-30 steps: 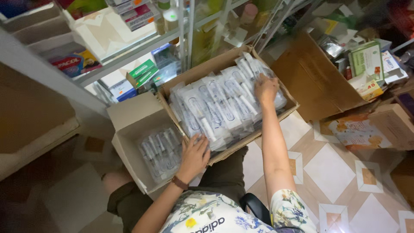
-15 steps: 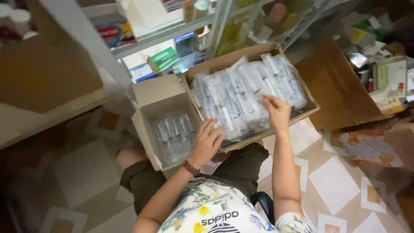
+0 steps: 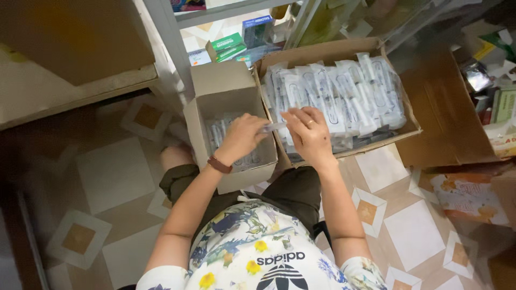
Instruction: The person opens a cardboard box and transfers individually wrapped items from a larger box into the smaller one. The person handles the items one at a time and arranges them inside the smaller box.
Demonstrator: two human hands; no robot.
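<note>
My left hand [image 3: 242, 138] hovers over a small open cardboard box [image 3: 223, 88] that holds several clear wrapped syringes. It grips one end of a wrapped syringe [image 3: 273, 127]. My right hand [image 3: 309, 134] pinches the other end of that syringe, at the near edge of a large open cardboard box [image 3: 411, 121]. The large box is filled with many wrapped syringes [image 3: 344, 94] in clear packets. A brown band sits on my left wrist and a ring on a finger of my right hand.
A metal shelf post [image 3: 166, 37] rises behind the small box, with green and blue packets [image 3: 231, 45] on the floor behind it. Open cartons and loose packages [image 3: 484, 107] lie at the right. A wooden board [image 3: 70, 80] juts in at the left over the tiled floor.
My right hand has drawn back from the far side of the large box to its near edge. Both hands have come together on one wrapped syringe between the boxes.
</note>
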